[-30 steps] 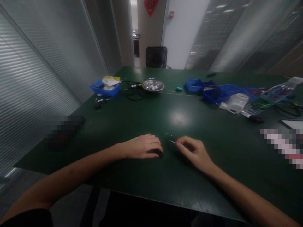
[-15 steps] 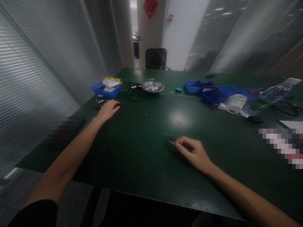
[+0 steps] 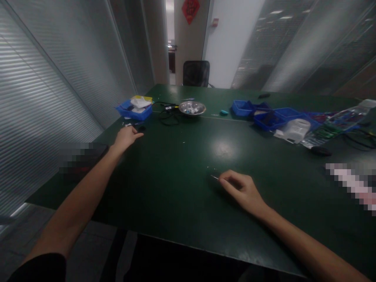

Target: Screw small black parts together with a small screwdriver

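My right hand (image 3: 242,190) rests low over the table, thumb and forefinger pinched on a thin, silvery pin-like piece (image 3: 214,177) that points left. A few tiny pale bits (image 3: 215,169) lie just beyond its tip. Far to the left, my left hand (image 3: 125,137) is at the table with its fingers curled down and its thumb pointing right. What those fingers close on is hidden behind the hand. Right beside them lies a small round black object (image 3: 141,129). A blue tray (image 3: 142,115) holding white crumpled material (image 3: 140,102) stands just behind this hand.
On the green table (image 3: 176,176), a metal dish (image 3: 192,113) with small pieces sits beside black cables (image 3: 169,121). Blue bins (image 3: 242,109), a white packet (image 3: 295,130) and a clear plastic bottle (image 3: 326,131) are at the right. A black chair (image 3: 196,73) stands at the far edge.
My left hand has drawn back a little to the left and its fingers have curled, uncovering the round black object. My right hand keeps its pinch. The view has shifted slightly.
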